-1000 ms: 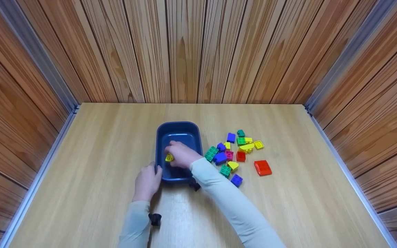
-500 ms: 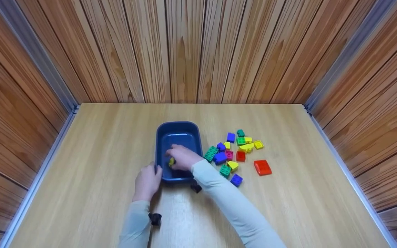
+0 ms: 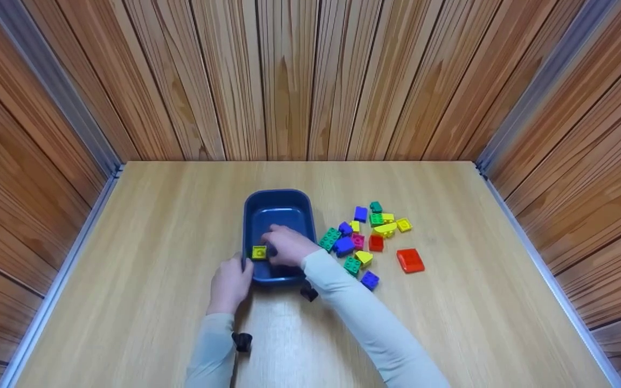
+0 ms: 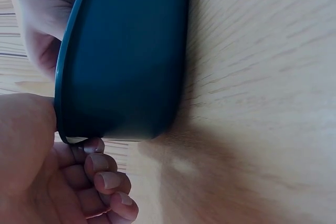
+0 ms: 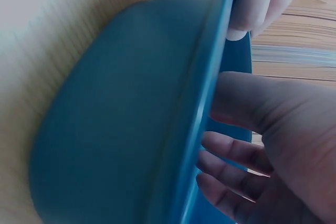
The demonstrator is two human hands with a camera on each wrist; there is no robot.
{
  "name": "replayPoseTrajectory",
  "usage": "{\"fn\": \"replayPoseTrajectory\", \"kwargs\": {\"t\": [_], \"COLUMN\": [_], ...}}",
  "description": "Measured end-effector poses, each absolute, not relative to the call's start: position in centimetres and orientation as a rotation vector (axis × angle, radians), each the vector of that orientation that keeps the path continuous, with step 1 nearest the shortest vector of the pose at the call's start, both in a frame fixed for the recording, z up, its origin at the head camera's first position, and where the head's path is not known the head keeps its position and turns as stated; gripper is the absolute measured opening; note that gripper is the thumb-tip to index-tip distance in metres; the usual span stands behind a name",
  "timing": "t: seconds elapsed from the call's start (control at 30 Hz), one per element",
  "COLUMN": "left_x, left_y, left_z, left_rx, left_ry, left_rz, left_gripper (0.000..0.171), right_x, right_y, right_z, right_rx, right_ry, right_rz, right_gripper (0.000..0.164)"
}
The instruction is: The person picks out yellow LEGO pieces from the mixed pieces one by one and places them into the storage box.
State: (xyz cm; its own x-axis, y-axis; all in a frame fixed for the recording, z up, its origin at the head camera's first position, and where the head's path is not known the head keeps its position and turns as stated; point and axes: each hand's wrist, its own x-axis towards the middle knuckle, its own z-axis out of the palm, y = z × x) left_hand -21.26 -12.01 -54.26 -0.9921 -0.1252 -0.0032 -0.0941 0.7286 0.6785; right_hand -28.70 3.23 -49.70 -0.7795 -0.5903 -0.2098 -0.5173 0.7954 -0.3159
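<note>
Person's left hand (image 3: 230, 283) pinches the left side of a dark blue, round-cornered rectangular plastic tray (image 3: 278, 215). That grip is closed up on the rim: thumb inside, fingers outside. Tray sits on the pale wood-look desk (image 3: 154, 242).

Right hand (image 3: 289, 246) is inside the tray, reaching over its right side. That grip is loose, thumb and fingers parted, nothing seen in it. Small square yellow plastic brick (image 3: 259, 252) lies in the tray by the left wall, just beside the right fingertips; can't tell if they touch. Tray wall hides the brick in both wrist views.

Right of tray, on desk: loose cluster of green, violet-blue, yellow, red and magenta bricks. Studded green brick (image 3: 330, 239) is nearest the tray; violet-blue brick (image 3: 370, 280) is at the cluster's near end. Flat red plastic block (image 3: 410, 261) sits apart, to the right.
</note>
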Motion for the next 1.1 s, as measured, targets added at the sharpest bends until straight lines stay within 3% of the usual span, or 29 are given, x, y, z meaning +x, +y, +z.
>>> {"fn": "replayPoseTrajectory", "kwargs": {"t": [0.57,1.1], "left_x": [-21.2,-21.3], "left_y": [-11.7,-12.0], "left_z": [-54.2,-54.3], "left_rx": [0.225,0.234], "left_ry": [-2.911,-2.933], "left_rz": [-1.169,-1.194], "left_gripper": [0.046,0.044], "right_x": [-29.1,-29.3], "right_y": [5.6,10.0], "right_z": [-48.7,-46.6], "right_rx": [-0.841,-0.638], "right_ry": [2.741,2.722], "right_rz": [-0.354,-0.620], "right_gripper": [0.044,0.048]}}
